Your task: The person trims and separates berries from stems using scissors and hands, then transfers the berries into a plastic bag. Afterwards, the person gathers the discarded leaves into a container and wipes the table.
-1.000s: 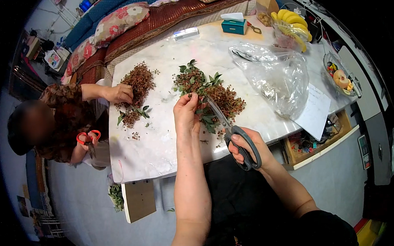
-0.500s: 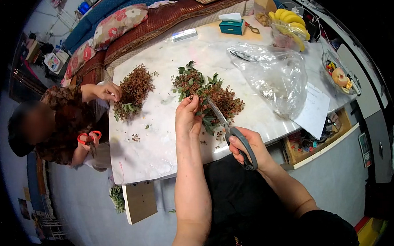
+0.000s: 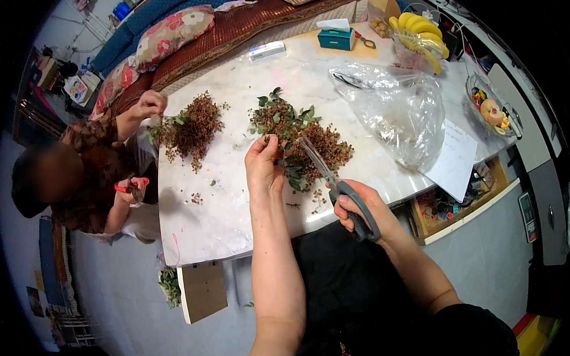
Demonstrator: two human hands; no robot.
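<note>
My left hand point(image 3: 263, 166) is closed in a pinch on the stem of a berry sprig point(image 3: 295, 171) with dark green leaves. It is held over a heap of reddish-brown berry clusters point(image 3: 325, 152) on the marble-look table point(image 3: 236, 228). In my right hand point(image 3: 369, 206) is a pair of scissors point(image 3: 356, 214) with grey handles. The blades point up and left, just right of the sprig, over the heap; how far they are parted is hard to see. Loose bits point(image 3: 318, 202) of berry stem lie below.
At left, another person point(image 3: 94, 180) holds red-handled scissors point(image 3: 131, 185) and lifts leaves by a second berry heap point(image 3: 197, 128). A clear plastic bag point(image 3: 396, 109), paper sheet point(image 3: 453, 161), tissue box point(image 3: 336, 38) and bananas point(image 3: 421, 29) lie beyond. An open drawer point(image 3: 471, 211) juts out at right.
My left hand has shifted slightly left and my right hand with the scissors slightly right and down. The other person's hand has risen, pulling leaves up and left from their heap.
</note>
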